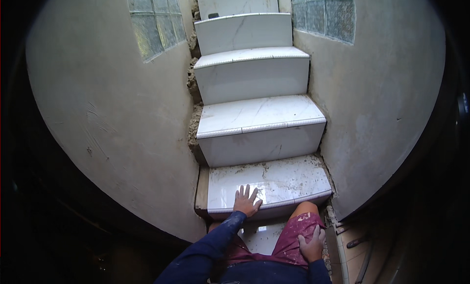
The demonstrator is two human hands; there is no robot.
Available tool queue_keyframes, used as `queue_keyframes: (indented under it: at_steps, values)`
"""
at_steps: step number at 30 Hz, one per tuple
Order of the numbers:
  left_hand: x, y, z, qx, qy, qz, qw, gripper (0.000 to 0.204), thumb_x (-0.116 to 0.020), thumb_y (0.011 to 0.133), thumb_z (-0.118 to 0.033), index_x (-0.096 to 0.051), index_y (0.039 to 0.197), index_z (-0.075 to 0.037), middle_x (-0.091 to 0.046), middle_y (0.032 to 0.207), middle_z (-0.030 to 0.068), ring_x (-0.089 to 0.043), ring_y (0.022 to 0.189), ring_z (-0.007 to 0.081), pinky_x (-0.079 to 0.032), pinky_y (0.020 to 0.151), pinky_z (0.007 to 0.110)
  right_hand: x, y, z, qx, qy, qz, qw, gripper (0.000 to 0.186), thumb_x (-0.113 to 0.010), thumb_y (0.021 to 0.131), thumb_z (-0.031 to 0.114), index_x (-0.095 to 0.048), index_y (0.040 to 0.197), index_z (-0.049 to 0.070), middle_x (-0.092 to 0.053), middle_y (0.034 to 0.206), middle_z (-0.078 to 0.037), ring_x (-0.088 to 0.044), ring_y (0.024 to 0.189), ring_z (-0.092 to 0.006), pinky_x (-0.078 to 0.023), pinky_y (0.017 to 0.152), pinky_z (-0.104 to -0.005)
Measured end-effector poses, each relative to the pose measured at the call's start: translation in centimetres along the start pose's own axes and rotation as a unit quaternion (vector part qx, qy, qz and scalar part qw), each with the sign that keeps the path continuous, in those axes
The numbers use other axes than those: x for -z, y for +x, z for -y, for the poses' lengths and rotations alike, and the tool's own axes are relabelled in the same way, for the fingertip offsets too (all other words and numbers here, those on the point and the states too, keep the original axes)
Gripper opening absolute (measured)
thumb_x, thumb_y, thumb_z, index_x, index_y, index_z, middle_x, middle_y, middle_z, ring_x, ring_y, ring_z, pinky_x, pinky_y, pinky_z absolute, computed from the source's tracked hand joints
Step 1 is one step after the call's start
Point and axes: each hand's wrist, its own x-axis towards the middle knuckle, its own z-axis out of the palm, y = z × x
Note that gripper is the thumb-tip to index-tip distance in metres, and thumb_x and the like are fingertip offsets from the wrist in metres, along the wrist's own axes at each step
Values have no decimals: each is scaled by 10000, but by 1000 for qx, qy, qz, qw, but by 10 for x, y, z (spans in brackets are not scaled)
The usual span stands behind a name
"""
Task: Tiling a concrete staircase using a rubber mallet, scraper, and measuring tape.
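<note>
My left hand (247, 203) lies flat with fingers spread on the front part of a white marbled tile step (289, 179), near its ribbed front edge. Crumbs of mortar and dirt are scattered over that tread. My right hand (312, 244) rests on the thigh of my maroon shorts (289, 239), its fingers apart and no tool in it. Pale dust coats both hands. Below the step, between my legs, a lower white tile surface (263, 239) shows in part.
More white tiled steps (259, 113) climb ahead between two plastered walls (117, 117). Rough broken mortar (194, 122) fills the gap along their left side. A small dark object (213, 15) sits on an upper step. Glass-block windows (324, 15) are set in both walls. A dark-handled tool (356, 242) lies at lower right.
</note>
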Motion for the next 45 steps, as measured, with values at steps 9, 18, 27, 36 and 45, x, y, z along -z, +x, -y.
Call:
queue_keyframes:
  at_steps: [9,18,27,36,45]
  values:
    - [2,20,36,-2,0,-28,1000,672,-433,937,-575,-382,1482,-185,-271,1548,209,-206,1432,423,-168,1158,535,13,54,41,48,-176,59,981,921,-782,717,397,-343,1458,73,-308,1414,-362,-322,1290,-539,-285,1071,-586]
    - [12,26,30,3,-4,26,1000,657,-482,937,-508,-358,1493,-181,-198,1567,221,-126,1455,424,-108,1162,554,63,43,50,63,-130,89,986,793,-750,733,399,-437,1392,87,-327,1374,-367,-316,1279,-536,-309,1029,-603]
    - [57,85,-17,143,-32,258,955,752,-475,915,-579,-286,1519,-174,-111,1587,226,-90,1461,429,-143,1136,604,136,23,117,39,-137,286,948,720,-746,722,352,-488,1339,87,-309,1394,-348,-321,1272,-525,-305,1036,-600]
    - [241,-218,-65,163,-237,421,860,811,-558,870,-597,-350,1465,-87,-380,1468,227,-357,1367,375,-292,1127,447,178,0,159,-70,-110,457,880,626,-724,744,357,-550,1301,129,-279,1426,-278,-353,1270,-495,-390,1008,-557]
    - [491,-231,-97,711,-530,359,290,690,-456,962,-575,-440,1427,-66,-522,1395,137,-515,1253,224,-372,1084,310,184,16,155,-118,-104,544,824,556,-653,798,351,-587,1300,122,-458,1286,-289,-524,1149,-435,-446,993,-440]
